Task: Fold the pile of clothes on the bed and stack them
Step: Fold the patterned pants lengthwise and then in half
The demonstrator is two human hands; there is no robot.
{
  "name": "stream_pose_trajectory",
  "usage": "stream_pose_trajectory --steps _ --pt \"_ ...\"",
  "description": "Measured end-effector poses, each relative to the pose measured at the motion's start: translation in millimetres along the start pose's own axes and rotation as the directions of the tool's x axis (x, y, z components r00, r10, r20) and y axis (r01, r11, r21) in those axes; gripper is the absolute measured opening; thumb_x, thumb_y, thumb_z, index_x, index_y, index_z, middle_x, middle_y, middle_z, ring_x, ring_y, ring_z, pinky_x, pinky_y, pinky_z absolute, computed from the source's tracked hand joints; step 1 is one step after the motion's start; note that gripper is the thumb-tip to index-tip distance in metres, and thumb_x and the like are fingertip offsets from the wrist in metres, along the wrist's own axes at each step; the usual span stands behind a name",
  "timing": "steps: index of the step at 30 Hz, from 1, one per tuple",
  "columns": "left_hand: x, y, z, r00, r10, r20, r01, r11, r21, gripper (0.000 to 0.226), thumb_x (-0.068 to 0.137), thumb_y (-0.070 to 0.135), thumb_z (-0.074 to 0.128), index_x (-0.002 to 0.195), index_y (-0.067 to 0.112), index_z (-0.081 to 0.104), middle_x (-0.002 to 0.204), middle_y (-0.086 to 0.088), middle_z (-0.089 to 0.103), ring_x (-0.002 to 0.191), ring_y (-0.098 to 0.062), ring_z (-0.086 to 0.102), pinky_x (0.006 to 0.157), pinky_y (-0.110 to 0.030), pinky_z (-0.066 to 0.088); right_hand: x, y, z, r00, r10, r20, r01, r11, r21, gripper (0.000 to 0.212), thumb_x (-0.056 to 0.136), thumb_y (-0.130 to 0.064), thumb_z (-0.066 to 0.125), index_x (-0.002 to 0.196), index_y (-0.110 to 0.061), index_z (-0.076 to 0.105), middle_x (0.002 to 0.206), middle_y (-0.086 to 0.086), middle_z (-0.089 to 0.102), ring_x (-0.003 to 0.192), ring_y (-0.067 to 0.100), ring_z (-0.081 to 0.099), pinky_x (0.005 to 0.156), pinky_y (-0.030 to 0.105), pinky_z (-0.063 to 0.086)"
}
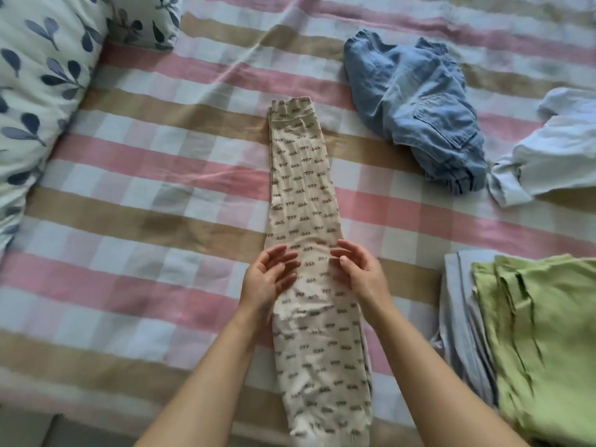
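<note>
Beige pants (306, 221) lie lengthwise mid-frame on bed (145, 188). Left hand (269, 279) and right hand (358, 272) open, fingers spread at its edges, gripping nothing. Folded stack (532, 333) lower right; jeans (416, 108) upper right.

Printed trousers (303, 188): soft matt knit cloth, wrinkly. Jeans (416, 108): faded denim. Bedsheet (161, 162): matt woven cotton.

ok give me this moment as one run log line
step: smoothing patterned pants flat on bed | left hand open | right hand open | unfolded: denim item | stack: green top
</note>
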State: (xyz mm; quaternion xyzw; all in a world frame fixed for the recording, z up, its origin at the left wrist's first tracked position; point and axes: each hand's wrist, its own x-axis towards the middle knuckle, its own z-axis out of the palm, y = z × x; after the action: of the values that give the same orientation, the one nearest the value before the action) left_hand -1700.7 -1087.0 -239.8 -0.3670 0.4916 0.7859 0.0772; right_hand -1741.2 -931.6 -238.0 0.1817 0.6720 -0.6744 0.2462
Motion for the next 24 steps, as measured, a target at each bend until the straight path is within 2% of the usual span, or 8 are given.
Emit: stream_pose_trajectory --steps 3,5,9,12,15,18,21,24 --pt "-38 -12 -5 0.988 0.147 0.058 -0.156 0.961 0.227 0.030 0.091 -0.012 0.039 0.108 0.007 0.056 0.097 -0.010 0.065 0.084 -0.018 0.064 0.072 -0.021 0.054 -46 16 -16 0.992 -0.098 0.082 0.110 0.980 -0.165 0.025 0.091 0.002 0.047 0.108 -0.014 0.059 0.095 -0.001 0.066 0.082 0.005 0.063 0.071 0.016 0.051" --pt "-70 -32 -18 0.966 0.225 0.124 -0.256 0.878 0.405 0.032 0.088 -0.012 0.045 0.104 0.011 0.061 0.094 -0.006 0.067 0.084 -0.016 0.065 0.074 -0.019 0.053 -83 40 -30 0.979 -0.113 0.171 0.167 0.924 -0.344 0.025 0.089 0.002 0.052 0.103 -0.016 0.062 0.092 -0.005 0.067 0.086 0.006 0.064 0.078 0.017 0.050" --pt "-128 -84 -49 0.868 0.318 0.381 -0.496 0.538 0.682 0.031 0.077 -0.017 0.054 0.090 0.007 0.070 0.089 -0.005 0.069 0.085 -0.006 0.062 0.080 -0.015 0.049 -141 92 -61 0.894 -0.213 0.395 0.435 0.629 -0.644 0.023 0.080 0.008 0.061 0.090 -0.010 0.071 0.090 -0.002 0.068 0.089 0.017 0.061 0.080 0.010 0.041" --pt "-149 -115 -66 0.779 0.294 0.555 -0.628 0.363 0.688 0.032 0.069 -0.017 0.051 0.087 0.001 0.071 0.094 -0.010 0.069 0.098 -0.013 0.060 0.090 -0.025 0.047 -159 115 -77 0.791 -0.304 0.531 0.609 0.469 -0.639 0.026 0.074 0.014 0.058 0.085 -0.004 0.071 0.097 0.008 0.070 0.098 0.027 0.063 0.087 0.031 0.049" --pt "-150 -137 -79 0.698 0.318 0.642 -0.706 0.153 0.691 0.029 0.070 -0.014 0.051 0.089 -0.003 0.070 0.105 -0.017 0.067 0.104 -0.031 0.061 0.089 -0.041 0.051 -160 129 -84 0.723 -0.350 0.596 0.688 0.281 -0.669 0.033 0.073 0.009 0.052 0.096 -0.004 0.071 0.109 0.010 0.067 0.108 0.032 0.060 0.089 0.044 0.051" --pt "-145 -151 -90 0.664 0.352 0.660 -0.690 -0.050 0.722 0.025 0.074 -0.009 0.060 0.096 0.000 0.070 0.113 -0.018 0.065 0.107 -0.036 0.060 0.087 -0.048 0.051 -154 140 -88 0.706 -0.352 0.615 0.692 0.155 -0.705 0.046 0.067 0.008 0.071 0.109 -0.011 0.067 0.123 0.010 0.062 0.116 0.033 0.056 0.088 0.048 0.050" --pt "-142 -155 -89 0.649 0.405 0.644 -0.657 -0.129 0.743 0.020 0.080 0.010 0.056 0.093 0.008 0.071 0.110 -0.011 0.067 0.108 -0.029 0.061 0.084 -0.043 0.052 -147 142 -88 0.678 -0.417 0.606 0.685 0.058 -0.726 0.048 0.063 -0.003 0.077 0.108 -0.018 0.068 0.119 0.007 0.064 0.114 0.028 0.055 0.080 0.043 0.052" --pt "-139 -150 -82 0.650 0.443 0.617 -0.642 -0.113 0.758 0.022 0.081 0.023 0.052 0.086 0.012 0.070 0.104 -0.006 0.068 0.110 -0.019 0.050 0.084 -0.034 0.048 -139 140 -86 0.641 -0.480 0.599 0.693 0.027 -0.721 0.035 0.068 -0.013 0.073 0.102 -0.021 0.071 0.113 0.009 0.066 0.111 0.026 0.047 0.080 0.043 0.051"
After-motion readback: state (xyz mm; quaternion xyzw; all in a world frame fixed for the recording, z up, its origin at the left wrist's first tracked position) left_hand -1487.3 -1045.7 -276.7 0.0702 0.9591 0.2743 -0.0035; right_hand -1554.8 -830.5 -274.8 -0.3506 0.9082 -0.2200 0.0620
